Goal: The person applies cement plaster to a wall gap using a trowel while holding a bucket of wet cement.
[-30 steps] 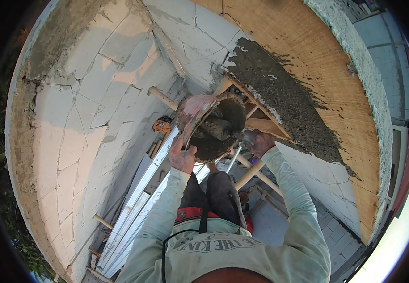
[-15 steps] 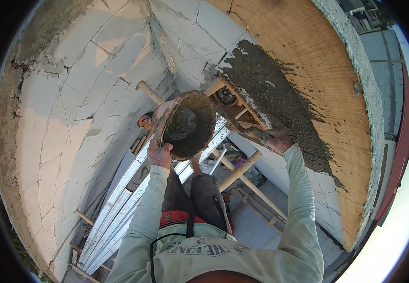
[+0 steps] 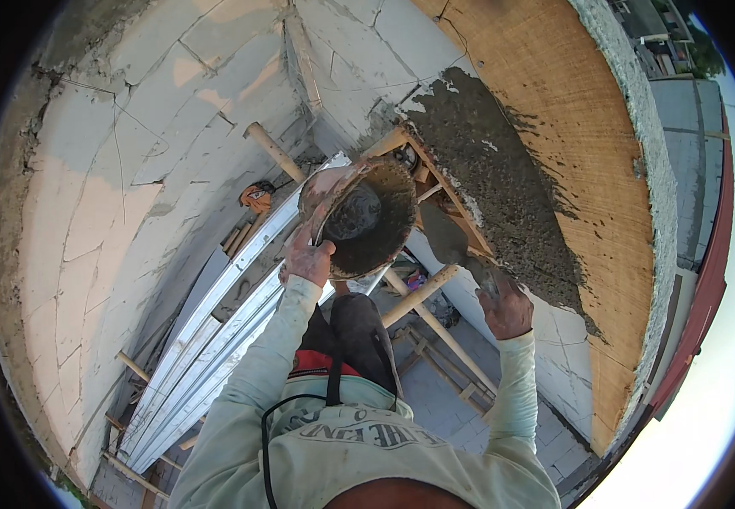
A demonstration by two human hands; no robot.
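Observation:
My left hand (image 3: 308, 259) grips the left side of a battered bucket (image 3: 386, 237) crusted with cement, its open top tilted toward me and dark wet mortar visible inside. My right hand (image 3: 507, 305) is closed on a mortar-coated trowel (image 3: 445, 233), whose blade points up and left, just right of the bucket. Beside it is a dark patch of wet mortar (image 3: 511, 187) on a plywood board (image 3: 605, 254). A wooden-framed opening (image 3: 452, 208) lies at the left edge of that patch, partly hidden by the bucket and trowel.
Pale block walls (image 3: 96, 254) rise at left and behind. Below are long silvery metal channels (image 3: 189, 365), bamboo or timber poles (image 3: 418, 297), a lower blockwork floor (image 3: 452, 407) and an orange tool (image 3: 255, 197) by the left wall. A maroon roof edge (image 3: 698, 331) shows at far right.
Since a second ago my right hand has moved right and down from beside the bucket, and the trowel blade now shows. The bucket has tilted to show more of its inside.

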